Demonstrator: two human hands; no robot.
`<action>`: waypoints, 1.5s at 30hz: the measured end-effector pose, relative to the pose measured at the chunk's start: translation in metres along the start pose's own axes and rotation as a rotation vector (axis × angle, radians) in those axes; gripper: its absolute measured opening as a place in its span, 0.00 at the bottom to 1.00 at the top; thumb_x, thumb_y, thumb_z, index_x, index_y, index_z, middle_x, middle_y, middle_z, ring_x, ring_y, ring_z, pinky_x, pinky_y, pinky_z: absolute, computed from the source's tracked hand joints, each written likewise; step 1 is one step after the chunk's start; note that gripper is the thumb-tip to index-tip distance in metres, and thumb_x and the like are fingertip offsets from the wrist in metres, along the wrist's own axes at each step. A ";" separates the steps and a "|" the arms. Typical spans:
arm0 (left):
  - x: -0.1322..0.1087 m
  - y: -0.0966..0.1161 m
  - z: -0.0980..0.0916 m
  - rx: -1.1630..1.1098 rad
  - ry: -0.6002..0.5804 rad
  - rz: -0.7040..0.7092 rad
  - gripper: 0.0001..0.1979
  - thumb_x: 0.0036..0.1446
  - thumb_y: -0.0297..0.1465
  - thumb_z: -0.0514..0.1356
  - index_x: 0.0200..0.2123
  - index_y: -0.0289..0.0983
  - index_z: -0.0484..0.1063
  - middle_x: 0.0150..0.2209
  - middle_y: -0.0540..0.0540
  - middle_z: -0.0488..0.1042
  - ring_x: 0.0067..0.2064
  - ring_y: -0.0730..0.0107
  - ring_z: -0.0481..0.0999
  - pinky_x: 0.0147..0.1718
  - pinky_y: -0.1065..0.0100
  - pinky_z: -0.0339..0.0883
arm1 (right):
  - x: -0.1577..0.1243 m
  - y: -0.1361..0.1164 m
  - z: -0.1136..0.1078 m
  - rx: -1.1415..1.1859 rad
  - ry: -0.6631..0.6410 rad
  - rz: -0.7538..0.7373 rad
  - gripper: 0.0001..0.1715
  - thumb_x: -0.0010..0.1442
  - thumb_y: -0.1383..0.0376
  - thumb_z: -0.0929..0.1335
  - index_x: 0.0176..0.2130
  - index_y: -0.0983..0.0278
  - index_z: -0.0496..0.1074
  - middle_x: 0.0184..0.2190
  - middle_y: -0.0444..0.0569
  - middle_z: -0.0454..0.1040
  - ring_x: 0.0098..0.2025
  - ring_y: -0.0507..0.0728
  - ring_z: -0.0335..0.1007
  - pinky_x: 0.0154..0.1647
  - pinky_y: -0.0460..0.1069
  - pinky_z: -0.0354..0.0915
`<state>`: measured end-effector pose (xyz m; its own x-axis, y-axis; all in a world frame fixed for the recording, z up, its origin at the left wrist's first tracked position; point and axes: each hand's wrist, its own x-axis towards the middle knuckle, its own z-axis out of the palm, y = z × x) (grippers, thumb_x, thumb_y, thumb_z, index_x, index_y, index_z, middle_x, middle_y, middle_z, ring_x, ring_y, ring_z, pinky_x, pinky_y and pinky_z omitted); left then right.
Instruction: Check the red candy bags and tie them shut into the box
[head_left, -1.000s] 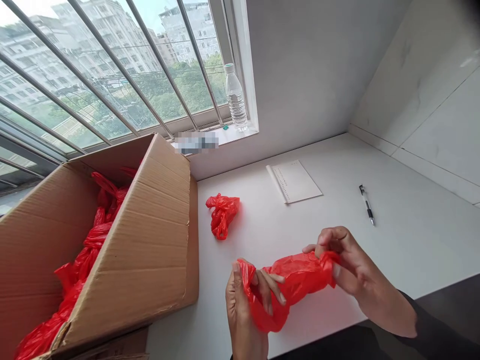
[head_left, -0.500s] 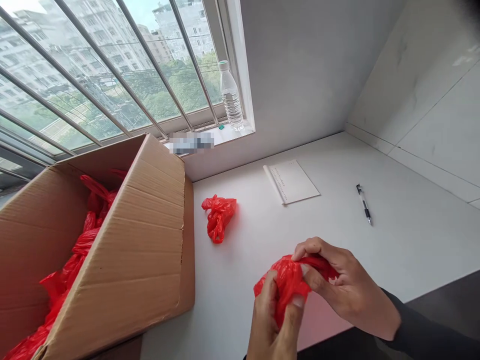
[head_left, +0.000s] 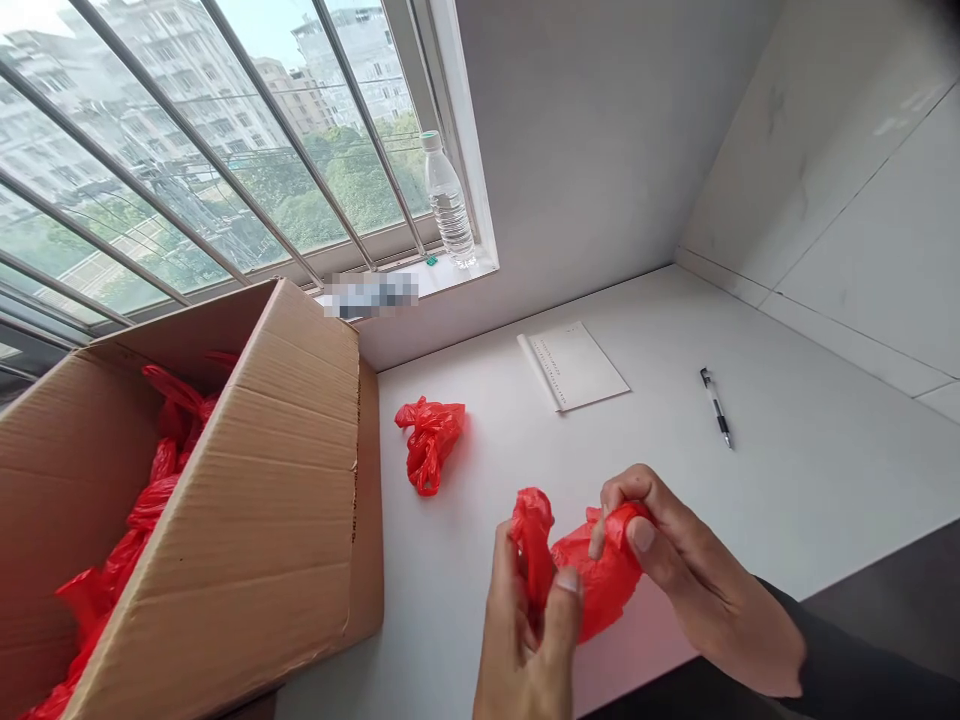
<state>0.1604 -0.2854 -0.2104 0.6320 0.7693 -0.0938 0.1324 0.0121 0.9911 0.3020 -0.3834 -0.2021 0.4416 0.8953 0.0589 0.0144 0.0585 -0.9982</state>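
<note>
Both my hands hold one crumpled red plastic bag (head_left: 592, 580) just above the white table (head_left: 787, 470), near its front edge. My left hand (head_left: 525, 640) pinches one end of the bag, which sticks up between thumb and fingers. My right hand (head_left: 690, 580) grips the other end, fingers curled round it. A second red bag (head_left: 427, 442), bunched and knotted, lies on the table to the upper left of my hands. At the left stands an open cardboard box (head_left: 262, 520) with several more red bags (head_left: 154, 470) inside.
A white notepad (head_left: 574, 365) and a pen (head_left: 716, 407) lie farther back on the table. A clear water bottle (head_left: 448, 200) stands on the window sill beside the barred window. A tiled wall closes the right side.
The bag was stretched between my hands, then bunched together; now its left end is pulled up in my left hand. The view has shifted slightly.
</note>
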 end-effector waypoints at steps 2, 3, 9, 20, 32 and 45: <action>-0.004 -0.002 0.010 0.119 -0.035 0.075 0.28 0.61 0.42 0.62 0.62 0.42 0.67 0.44 0.40 0.78 0.42 0.60 0.80 0.41 0.63 0.74 | -0.001 -0.002 0.004 -0.105 -0.036 -0.070 0.10 0.75 0.56 0.57 0.42 0.56 0.60 0.34 0.42 0.63 0.33 0.53 0.61 0.34 0.49 0.64; -0.005 -0.002 0.014 0.164 -0.064 0.088 0.28 0.60 0.41 0.63 0.62 0.43 0.66 0.47 0.40 0.78 0.42 0.59 0.80 0.43 0.61 0.75 | -0.002 -0.004 0.006 -0.176 -0.052 -0.139 0.09 0.75 0.57 0.57 0.42 0.56 0.61 0.35 0.43 0.64 0.34 0.53 0.62 0.35 0.49 0.66; 0.000 0.006 0.013 0.290 -0.259 0.139 0.07 0.61 0.34 0.58 0.39 0.42 0.76 0.29 0.49 0.75 0.27 0.68 0.70 0.26 0.68 0.66 | -0.002 -0.013 0.011 -0.667 -0.037 -0.543 0.06 0.71 0.63 0.64 0.45 0.55 0.71 0.53 0.49 0.69 0.62 0.61 0.60 0.74 0.63 0.48; 0.002 0.011 0.005 -0.166 -0.142 -0.258 0.20 0.65 0.49 0.58 0.47 0.41 0.78 0.24 0.51 0.67 0.33 0.67 0.70 0.42 0.66 0.70 | 0.004 -0.008 -0.011 -0.416 0.004 -0.300 0.10 0.70 0.70 0.65 0.46 0.54 0.70 0.38 0.41 0.74 0.45 0.54 0.69 0.59 0.54 0.65; 0.012 0.017 -0.012 -0.012 -0.351 -0.052 0.17 0.57 0.45 0.67 0.31 0.37 0.71 0.29 0.50 0.69 0.29 0.74 0.63 0.30 0.71 0.59 | 0.014 0.015 -0.007 -0.374 -0.271 -0.192 0.30 0.69 0.46 0.64 0.62 0.56 0.64 0.54 0.50 0.74 0.62 0.62 0.64 0.70 0.64 0.54; 0.022 -0.029 -0.013 0.541 -0.009 0.740 0.17 0.60 0.15 0.57 0.47 0.40 0.69 0.44 0.45 0.77 0.44 0.70 0.79 0.40 0.73 0.72 | 0.026 0.022 -0.011 -0.208 -0.328 0.153 0.22 0.75 0.55 0.58 0.62 0.58 0.65 0.35 0.44 0.75 0.35 0.53 0.70 0.38 0.49 0.67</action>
<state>0.1600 -0.2606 -0.2397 0.7033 0.4569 0.5446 0.0298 -0.7843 0.6196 0.3234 -0.3638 -0.2226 0.1441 0.9819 -0.1230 0.1663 -0.1465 -0.9751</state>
